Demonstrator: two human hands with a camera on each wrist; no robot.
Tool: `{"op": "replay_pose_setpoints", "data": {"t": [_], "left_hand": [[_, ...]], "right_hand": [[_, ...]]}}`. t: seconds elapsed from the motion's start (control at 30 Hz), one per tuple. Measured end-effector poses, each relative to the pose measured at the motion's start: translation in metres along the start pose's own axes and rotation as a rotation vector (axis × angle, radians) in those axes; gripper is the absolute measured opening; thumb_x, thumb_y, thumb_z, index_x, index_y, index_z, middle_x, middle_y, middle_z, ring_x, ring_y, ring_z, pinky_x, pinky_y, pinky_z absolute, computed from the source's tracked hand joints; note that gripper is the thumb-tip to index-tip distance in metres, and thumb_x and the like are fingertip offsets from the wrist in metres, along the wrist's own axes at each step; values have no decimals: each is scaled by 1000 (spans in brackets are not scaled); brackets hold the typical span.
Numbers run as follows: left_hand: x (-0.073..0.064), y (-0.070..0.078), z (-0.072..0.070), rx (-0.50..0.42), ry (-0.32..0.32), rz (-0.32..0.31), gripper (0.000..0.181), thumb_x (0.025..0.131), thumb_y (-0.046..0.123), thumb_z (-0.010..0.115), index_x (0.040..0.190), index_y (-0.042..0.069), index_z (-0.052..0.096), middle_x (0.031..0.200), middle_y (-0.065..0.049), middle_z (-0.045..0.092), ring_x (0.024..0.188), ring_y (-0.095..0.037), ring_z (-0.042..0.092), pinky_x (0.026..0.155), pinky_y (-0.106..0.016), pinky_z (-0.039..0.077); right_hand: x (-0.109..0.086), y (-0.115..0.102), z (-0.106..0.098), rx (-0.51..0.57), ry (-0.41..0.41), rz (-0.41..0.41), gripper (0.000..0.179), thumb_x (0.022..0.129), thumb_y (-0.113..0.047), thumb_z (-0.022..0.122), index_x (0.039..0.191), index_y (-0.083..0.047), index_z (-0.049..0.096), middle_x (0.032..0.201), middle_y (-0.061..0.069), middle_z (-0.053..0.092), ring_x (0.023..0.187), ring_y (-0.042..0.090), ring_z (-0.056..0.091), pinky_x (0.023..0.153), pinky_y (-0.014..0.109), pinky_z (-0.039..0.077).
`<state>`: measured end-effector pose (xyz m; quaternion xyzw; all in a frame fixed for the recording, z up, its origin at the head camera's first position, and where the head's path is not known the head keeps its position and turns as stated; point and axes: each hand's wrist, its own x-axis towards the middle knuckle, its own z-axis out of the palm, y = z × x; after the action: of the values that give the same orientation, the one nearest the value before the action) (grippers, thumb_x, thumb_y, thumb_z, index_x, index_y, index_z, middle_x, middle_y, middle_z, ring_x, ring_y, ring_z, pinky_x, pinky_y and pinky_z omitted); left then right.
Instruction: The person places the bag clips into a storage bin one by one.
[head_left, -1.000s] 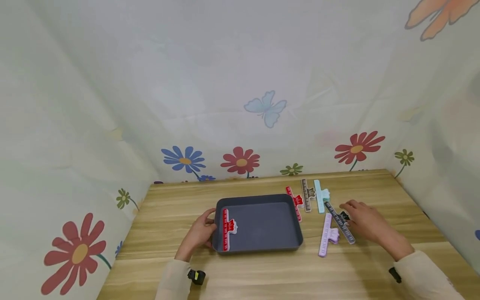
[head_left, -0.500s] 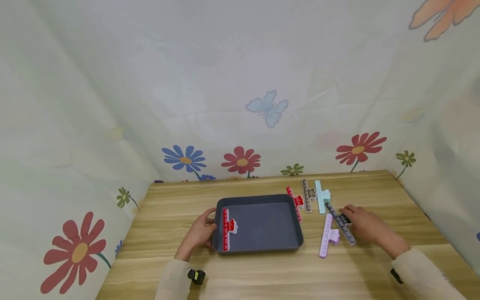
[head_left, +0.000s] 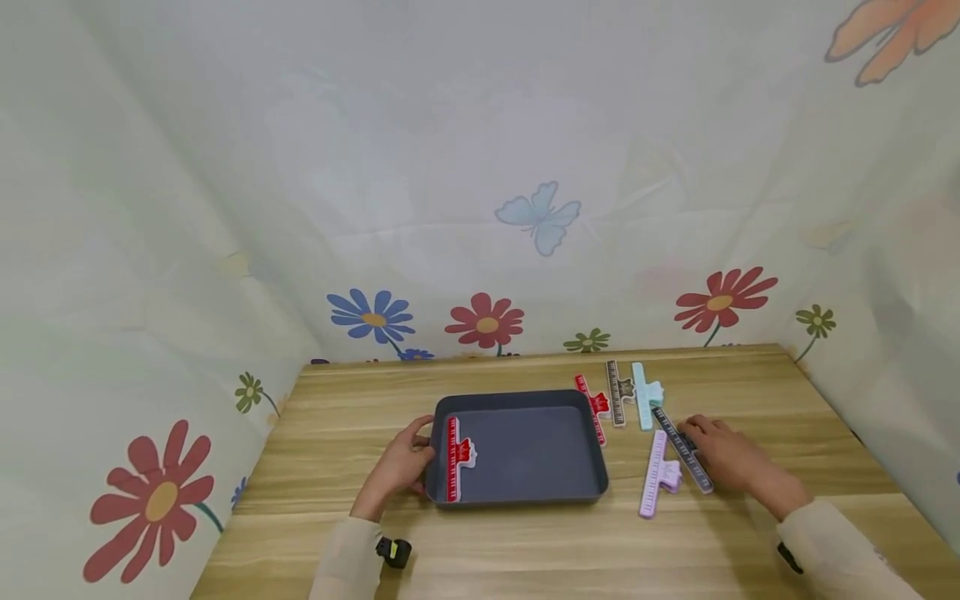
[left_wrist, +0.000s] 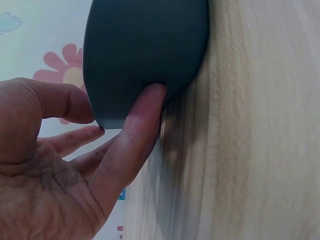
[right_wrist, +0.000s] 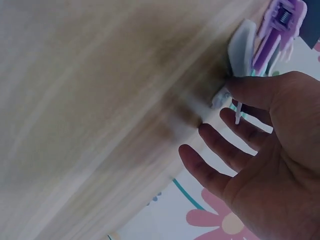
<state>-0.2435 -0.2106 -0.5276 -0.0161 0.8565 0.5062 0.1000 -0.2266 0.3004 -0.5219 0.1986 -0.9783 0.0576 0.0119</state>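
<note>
At the left end of a dark grey baking tray [head_left: 532, 458], my left hand [head_left: 401, 462] holds the wall, its thumb [left_wrist: 142, 112] pressed to the outside and other fingers near the rim. Inside the tray at the left lies a red ruler clip [head_left: 452, 462]. My right hand [head_left: 727, 457] pinches the handle of a black ruler clip [head_left: 688, 460], which lies slanted on the table. The fingers hide most of that handle. Just left of it is a purple ruler clip [head_left: 651, 479], its spring side visible in the right wrist view.
Behind and left of the black clip lie a light blue ruler clip [head_left: 642, 398], a brown one [head_left: 616, 396] and a second red one [head_left: 589, 408] beside the tray's right wall. A flower-printed curtain [head_left: 420, 208] borders the wooden table [head_left: 525, 558] at the back and sides.
My right hand has moved slightly left and its fingers have come over the black clip's handle. The left hand and the tray stay in place.
</note>
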Motion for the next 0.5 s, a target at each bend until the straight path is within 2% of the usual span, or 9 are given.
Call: {"op": "replay_pose_setpoints", "data": {"t": [0.23,0.5], "left_hand": [[-2,2,1,-3,-4,2,61,91,4,52,149,16,39,126,-29,59,78,-25,68,45,-41,58],[-3,3,-1,12,-6,10,60,92,5,52,150,15,38,126,-29,59,80,-25,68,45,-40,58]], "right_hand": [[-3,2,5,-41,58,-47,36,90,-2,62,124,6,58,120,21,59,111,42,58,87,58,55],[-5,3,5,-37,57,-14,37,91,-5,60,125,7,57,119,23,57,110,44,58,82,60,55]]}}
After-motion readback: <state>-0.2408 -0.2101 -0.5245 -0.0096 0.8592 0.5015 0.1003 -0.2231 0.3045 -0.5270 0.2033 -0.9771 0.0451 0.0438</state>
